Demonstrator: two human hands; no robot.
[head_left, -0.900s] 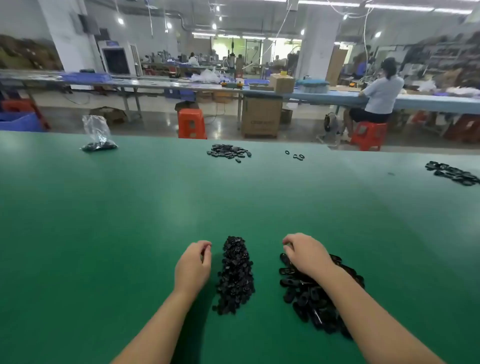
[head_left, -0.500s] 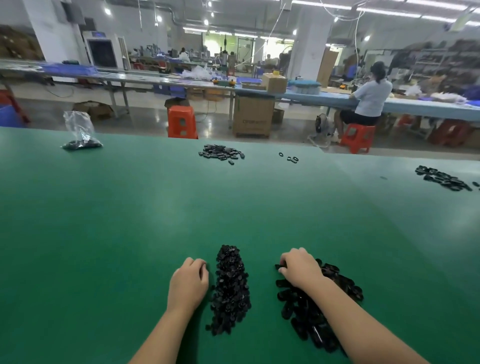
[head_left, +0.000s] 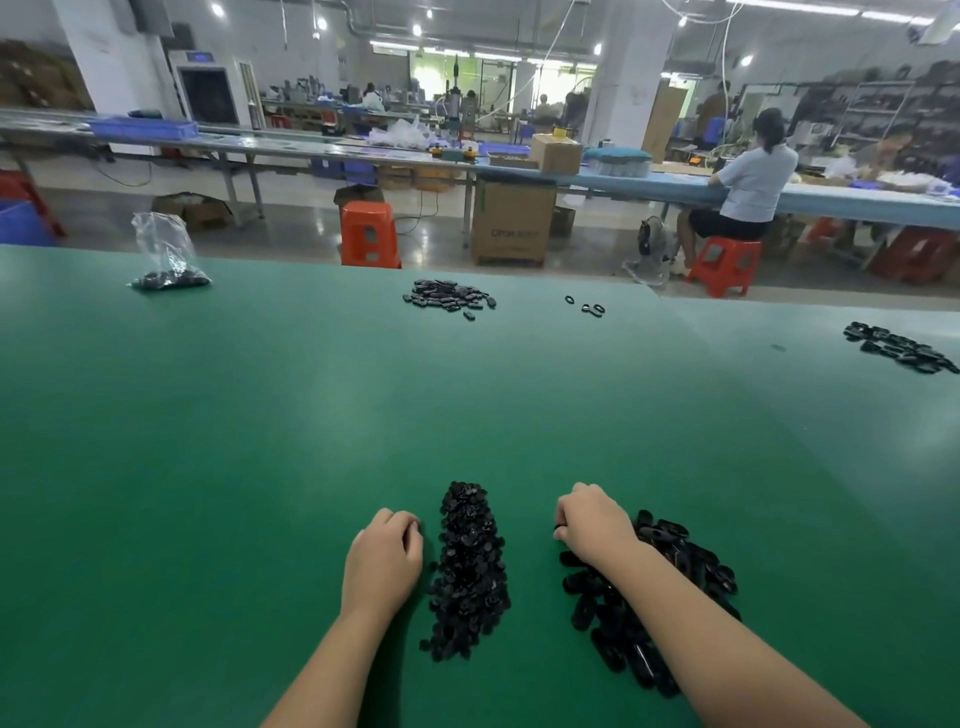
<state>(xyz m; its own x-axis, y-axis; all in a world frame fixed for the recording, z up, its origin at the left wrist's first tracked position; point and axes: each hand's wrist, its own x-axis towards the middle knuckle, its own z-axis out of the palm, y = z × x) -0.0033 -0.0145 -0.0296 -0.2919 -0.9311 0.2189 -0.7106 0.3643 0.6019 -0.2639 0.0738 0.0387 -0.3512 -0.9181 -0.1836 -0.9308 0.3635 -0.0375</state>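
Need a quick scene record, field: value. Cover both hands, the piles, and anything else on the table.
surface: green table
left: left hand beside the small-parts pile, fingers curled; anything held is hidden
right: right hand on the oval-parts pile, fingers curled on a black part
far edge: clear bag of black parts, far pile, loose rings
right edge: side pile

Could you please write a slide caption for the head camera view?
On a green table, the left hand rests beside a narrow heap of black parts; the right hand lies on a wider heap.
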